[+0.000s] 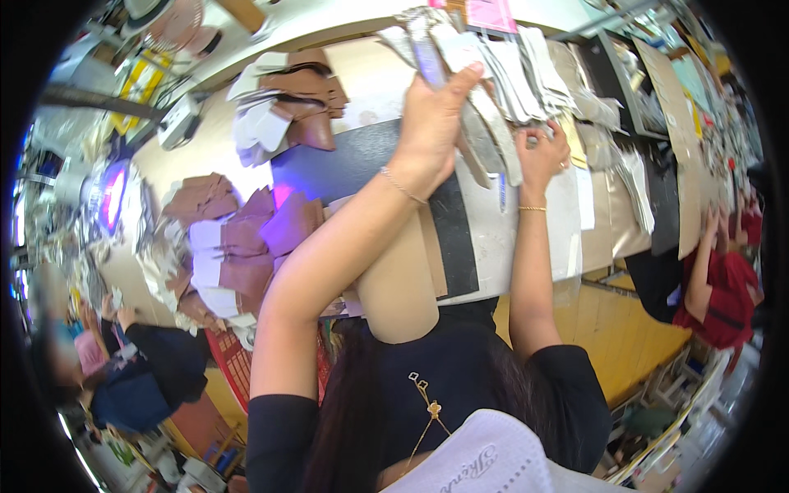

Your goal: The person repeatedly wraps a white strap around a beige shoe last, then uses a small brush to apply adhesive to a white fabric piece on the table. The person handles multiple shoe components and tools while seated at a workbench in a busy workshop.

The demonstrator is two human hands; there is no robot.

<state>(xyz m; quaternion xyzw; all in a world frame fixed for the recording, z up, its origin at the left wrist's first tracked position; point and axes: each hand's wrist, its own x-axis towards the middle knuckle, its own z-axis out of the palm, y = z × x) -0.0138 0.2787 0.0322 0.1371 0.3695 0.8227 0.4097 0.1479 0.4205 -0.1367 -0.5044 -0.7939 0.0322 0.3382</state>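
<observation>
Busy workshop; long pale worktable point(366, 70) crowded with cut pieces. Grey strips point(478, 135), curved, lie at the table's far middle, partly hidden by the left hand point(436, 119), whose fingers are wrapped round them, thumb uppermost. Right hand point(545, 154) just beside their lower ends, fingers curled; cannot tell whether anything is pinched.

Next to the strips: white stack point(509, 82), with a pink sheet point(491, 15) beyond. Left of these: brown-and-white pieces point(304, 90); nearer, a larger brown pile point(238, 246). Dark mat point(353, 156) between; the left forearm crosses in front of it and of a beige panel point(403, 279), rounded at its near end.

Writing: face mask point(485, 456) carries dark lettering in a script, inverted, and blocks the lower edge of view. Small blue mark point(502, 187) on the white surface below the strips, too small to read.

Outward: black tray point(625, 82) at right; a co-worker in red point(719, 287) beyond; another in dark clothing point(144, 386) at left; fan point(173, 25), upper left.
</observation>
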